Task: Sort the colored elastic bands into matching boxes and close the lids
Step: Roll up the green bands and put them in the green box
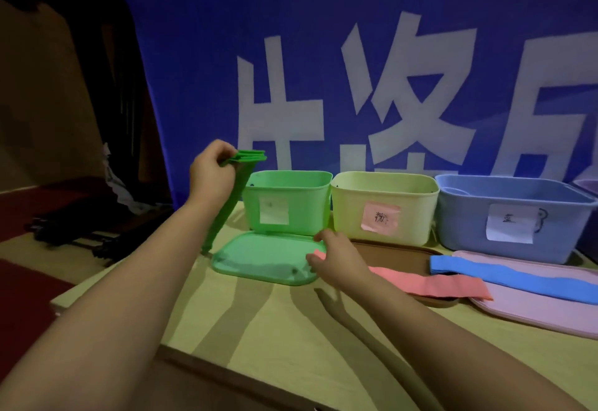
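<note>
- Pinching the green bands (234,184) in my left hand (212,173), fingers clamped, beside the open green box (286,198).
- Right hand (338,257), fingers loosely spread, touches the green lid (265,257) at the pink band (430,284).
- Yellow box (385,206): contents hidden; blue box (514,213) holds something blue along the table's far edge.

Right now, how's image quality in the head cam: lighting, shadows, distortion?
Head view: dim and soft overall; long arm shadows fan across the table; wide-angle bend curves the blue box at the right edge; the green bands in the left hand stay readable, box labels barely legible.
</note>
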`<state>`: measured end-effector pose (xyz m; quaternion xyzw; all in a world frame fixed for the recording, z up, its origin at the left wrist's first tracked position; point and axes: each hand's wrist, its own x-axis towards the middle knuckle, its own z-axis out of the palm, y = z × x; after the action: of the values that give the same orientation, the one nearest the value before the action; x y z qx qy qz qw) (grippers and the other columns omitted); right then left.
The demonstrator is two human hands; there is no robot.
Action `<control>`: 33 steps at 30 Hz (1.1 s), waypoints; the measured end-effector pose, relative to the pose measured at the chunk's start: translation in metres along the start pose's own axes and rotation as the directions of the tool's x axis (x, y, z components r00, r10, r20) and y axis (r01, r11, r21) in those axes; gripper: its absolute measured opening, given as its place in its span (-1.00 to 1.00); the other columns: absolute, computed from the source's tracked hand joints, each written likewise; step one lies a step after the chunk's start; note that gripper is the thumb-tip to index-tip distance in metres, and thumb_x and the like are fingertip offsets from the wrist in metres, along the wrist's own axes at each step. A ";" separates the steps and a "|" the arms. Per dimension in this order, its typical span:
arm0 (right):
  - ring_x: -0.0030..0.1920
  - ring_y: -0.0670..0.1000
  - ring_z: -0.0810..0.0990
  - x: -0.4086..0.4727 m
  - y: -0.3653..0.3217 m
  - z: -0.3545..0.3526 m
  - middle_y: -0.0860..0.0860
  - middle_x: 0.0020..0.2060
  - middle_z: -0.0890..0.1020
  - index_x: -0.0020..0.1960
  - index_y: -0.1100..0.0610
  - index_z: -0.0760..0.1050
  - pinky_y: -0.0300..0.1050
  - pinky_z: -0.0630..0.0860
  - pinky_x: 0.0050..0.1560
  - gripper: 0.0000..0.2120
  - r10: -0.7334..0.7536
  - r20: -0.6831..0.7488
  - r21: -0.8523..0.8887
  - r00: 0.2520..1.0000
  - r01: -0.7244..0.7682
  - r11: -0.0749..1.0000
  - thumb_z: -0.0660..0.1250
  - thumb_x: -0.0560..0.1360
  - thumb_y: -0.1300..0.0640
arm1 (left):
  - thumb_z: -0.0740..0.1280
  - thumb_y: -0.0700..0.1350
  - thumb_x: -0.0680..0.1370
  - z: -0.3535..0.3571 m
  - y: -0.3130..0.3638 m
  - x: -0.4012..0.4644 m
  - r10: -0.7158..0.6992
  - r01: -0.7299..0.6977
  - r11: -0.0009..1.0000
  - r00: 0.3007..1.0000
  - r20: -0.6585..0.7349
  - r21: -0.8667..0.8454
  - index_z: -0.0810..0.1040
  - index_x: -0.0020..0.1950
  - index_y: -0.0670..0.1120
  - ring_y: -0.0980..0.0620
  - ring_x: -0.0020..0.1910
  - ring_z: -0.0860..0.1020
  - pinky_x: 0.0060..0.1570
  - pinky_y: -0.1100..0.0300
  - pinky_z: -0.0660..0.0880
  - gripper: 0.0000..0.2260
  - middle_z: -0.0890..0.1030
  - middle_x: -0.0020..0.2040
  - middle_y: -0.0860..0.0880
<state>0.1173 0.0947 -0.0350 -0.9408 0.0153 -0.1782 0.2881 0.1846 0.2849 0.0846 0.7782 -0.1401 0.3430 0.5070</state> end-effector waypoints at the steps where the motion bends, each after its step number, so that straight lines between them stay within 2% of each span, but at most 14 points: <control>1: 0.15 0.09 0.51 -0.003 -0.007 -0.008 0.10 0.26 0.41 0.33 0.11 0.34 -0.09 0.45 0.13 -0.59 -0.030 -0.029 0.045 0.999 0.032 0.998 0.29 0.52 0.03 | 0.27 -0.38 0.48 -0.008 0.013 0.001 0.016 -0.016 0.999 1.000 -0.007 -0.046 0.48 -0.17 0.00 0.01 -0.07 0.51 -0.06 0.13 0.47 -0.74 0.55 -0.15 0.03; 4: 0.18 0.00 0.48 -0.018 -0.029 -0.037 0.06 0.27 0.41 0.34 0.09 0.33 -0.31 0.41 -0.01 -0.57 -0.094 -0.139 0.199 0.986 0.121 0.972 0.31 0.52 0.03 | 0.34 -0.32 0.49 -0.026 0.057 -0.006 0.092 -0.086 0.974 0.996 0.017 -0.207 0.46 -0.21 0.05 0.05 -0.10 0.51 0.02 0.01 0.53 -0.74 0.54 -0.19 0.06; 7: 0.16 -0.08 0.46 -0.037 -0.048 -0.072 0.03 0.25 0.45 0.29 0.07 0.36 -0.16 0.43 0.14 -0.60 -0.117 -0.282 0.352 0.952 0.216 0.911 0.34 0.50 0.04 | 0.39 -0.27 0.48 -0.033 0.102 -0.030 0.180 -0.144 0.934 0.980 0.080 -0.326 0.48 -0.19 0.03 0.04 -0.12 0.53 0.01 -0.01 0.56 -0.79 0.56 -0.17 0.01; 9: 0.13 -0.10 0.48 -0.057 -0.057 -0.099 0.01 0.20 0.48 0.25 0.04 0.38 -0.11 0.48 0.13 -0.64 -0.136 -0.372 0.446 0.918 0.305 0.841 0.35 0.49 0.04 | 0.40 -0.29 0.46 -0.032 0.128 -0.055 0.221 -0.147 0.908 0.964 0.150 -0.392 0.49 -0.17 0.00 0.03 -0.10 0.56 -0.01 0.04 0.58 -0.80 0.58 -0.15 -0.03; 12: 0.11 -0.17 0.51 -0.097 -0.062 -0.139 -0.11 0.13 0.50 0.20 -0.06 0.35 -0.23 0.51 0.04 -0.68 -0.162 -0.465 0.544 0.870 0.426 0.723 0.34 0.49 0.04 | 0.41 -0.31 0.45 -0.025 0.160 -0.101 0.237 -0.088 0.880 0.933 0.272 -0.467 0.50 -0.14 -0.04 0.00 -0.06 0.60 -0.05 0.13 0.59 -0.81 0.62 -0.10 -0.09; 14: 0.10 -0.16 0.53 -0.124 -0.059 -0.161 -0.16 0.08 0.50 0.17 -0.11 0.34 -0.21 0.56 0.04 -0.70 -0.167 -0.513 0.568 0.842 0.479 0.669 0.33 0.50 0.06 | 0.41 -0.31 0.45 -0.018 0.176 -0.134 0.234 -0.030 0.861 0.910 0.342 -0.508 0.52 -0.11 -0.04 0.00 -0.02 0.62 -0.06 0.17 0.57 -0.82 0.64 -0.08 -0.08; 17: 0.07 -0.05 0.57 -0.165 -0.044 -0.185 -0.01 0.06 0.54 0.16 -0.05 0.38 -0.18 0.57 0.00 -0.72 -0.139 -0.597 0.565 0.790 0.538 0.626 0.33 0.51 0.18 | 0.39 -0.30 0.45 -0.009 0.194 -0.179 0.233 0.054 0.836 0.866 0.443 -0.546 0.54 -0.09 -0.02 0.05 -0.04 0.63 -0.04 0.15 0.59 -0.81 0.65 -0.13 0.00; 20: -0.06 -0.05 0.61 -0.203 -0.026 -0.203 0.01 -0.07 0.56 0.07 -0.02 0.44 -0.22 0.56 -0.09 -0.75 -0.121 -0.629 0.531 0.768 0.538 0.654 0.34 0.46 0.24 | 0.40 -0.32 0.43 -0.001 0.208 -0.214 0.268 0.149 0.773 0.805 0.530 -0.616 0.55 -0.09 -0.03 0.06 -0.11 0.65 -0.11 0.17 0.61 -0.81 0.66 -0.19 0.03; 23: -0.17 -0.03 0.59 -0.232 -0.010 -0.211 -0.05 -0.20 0.60 -0.07 -0.03 0.53 -0.19 0.58 -0.17 -0.83 -0.066 -0.604 0.549 0.794 0.475 0.687 0.37 0.40 0.20 | 0.43 -0.25 0.38 0.006 0.213 -0.238 0.302 0.235 0.720 0.742 0.599 -0.653 0.58 -0.08 -0.05 0.01 -0.13 0.66 -0.17 0.17 0.60 -0.82 0.68 -0.18 0.00; 26: -0.22 -0.09 0.60 -0.255 0.004 -0.209 -0.05 -0.25 0.63 -0.15 -0.01 0.57 -0.25 0.56 -0.22 -0.85 -0.022 -0.585 0.593 0.811 0.445 0.671 0.44 0.36 0.21 | 0.49 -0.17 0.36 0.011 0.206 -0.257 0.341 0.329 0.643 0.686 0.643 -0.692 0.64 -0.13 -0.04 0.02 -0.20 0.65 -0.29 0.21 0.57 -0.87 0.67 -0.20 -0.03; 28: -0.26 -0.13 0.61 -0.264 0.010 -0.203 -0.05 -0.27 0.65 -0.19 -0.03 0.60 -0.27 0.56 -0.23 -0.83 0.004 -0.580 0.613 0.814 0.433 0.661 0.44 0.35 0.24 | 0.44 -0.12 0.36 0.014 0.199 -0.269 0.320 0.393 0.581 0.696 0.643 -0.713 0.67 -0.15 -0.03 0.02 -0.23 0.64 -0.34 0.23 0.55 -0.90 0.67 -0.21 -0.06; 30: -0.29 -0.14 0.61 -0.269 0.015 -0.194 -0.05 -0.30 0.66 -0.23 -0.05 0.62 -0.25 0.58 -0.24 -0.80 0.032 -0.564 0.638 0.825 0.410 0.652 0.43 0.33 0.26 | 0.42 -0.18 0.36 0.018 0.191 -0.281 0.235 0.443 0.548 0.732 0.639 -0.709 0.67 -0.18 -0.07 0.00 -0.28 0.63 -0.40 0.23 0.54 -0.92 0.66 -0.24 -0.09; 33: -0.15 -0.10 0.65 -0.271 0.023 -0.183 -0.03 -0.16 0.67 -0.26 -0.06 0.63 -0.23 0.58 -0.12 -0.78 0.046 -0.556 0.641 0.830 0.393 0.660 0.47 0.30 0.27 | 0.37 -0.26 0.37 0.023 0.184 -0.296 0.143 0.470 0.541 0.766 0.627 -0.697 0.61 -0.11 -0.08 0.05 -0.36 0.62 -0.49 0.26 0.50 -0.85 0.67 -0.29 -0.06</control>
<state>-0.1978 0.0131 0.0051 -0.6548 -0.0731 -0.4472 0.6049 -0.1257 0.1440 0.0065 0.5228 -0.3625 -0.0918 0.7661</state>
